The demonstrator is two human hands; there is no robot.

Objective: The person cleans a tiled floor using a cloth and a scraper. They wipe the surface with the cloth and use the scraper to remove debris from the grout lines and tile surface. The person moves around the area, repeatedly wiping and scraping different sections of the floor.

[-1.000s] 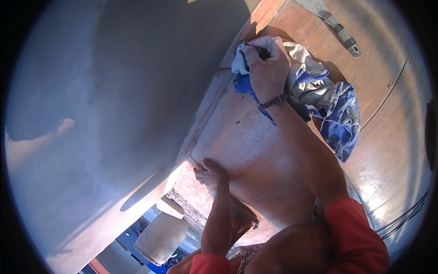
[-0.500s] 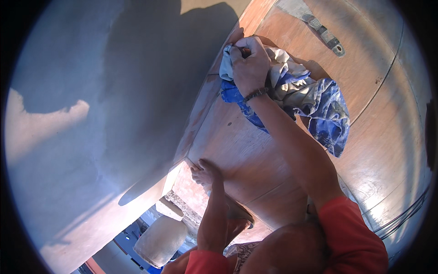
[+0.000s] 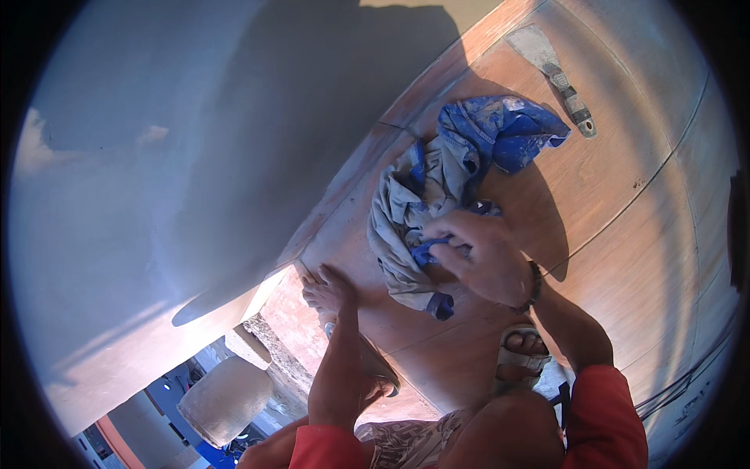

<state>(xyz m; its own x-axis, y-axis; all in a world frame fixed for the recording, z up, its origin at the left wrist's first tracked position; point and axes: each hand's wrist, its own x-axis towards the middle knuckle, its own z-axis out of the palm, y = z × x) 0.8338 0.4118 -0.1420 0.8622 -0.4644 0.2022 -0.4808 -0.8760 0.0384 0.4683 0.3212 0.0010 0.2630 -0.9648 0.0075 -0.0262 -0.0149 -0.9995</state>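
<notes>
A crumpled blue and pale grey cloth (image 3: 394, 227), stained with whitish patches, lies bunched on the reddish-brown tiled surface. My right hand (image 3: 488, 254), with a dark beaded bracelet at its wrist, is closed on the near right part of the cloth. Part of the gripped fold is hidden under the fingers. At the left, my left hand (image 3: 330, 291) rests with fingers spread on the tile edge by the foot of the wall, apart from the cloth. Beyond the cloth, toward the upper right, lies a putty knife (image 3: 556, 78) with a broad, whitish blade.
A smooth grey wall (image 3: 258, 148) rises along the left, shadowed in its upper part. Below it, past the ledge, a pale upturned bucket-like object (image 3: 226, 402) shows. My sandalled foot (image 3: 522, 352) stands near the right forearm. Dark cables (image 3: 680, 387) run at the lower right.
My right hand has come back from the wall side toward me with the cloth in its grip. The cloth now lies nearer, its blue end turned to the far side. The left hand stays on the edge.
</notes>
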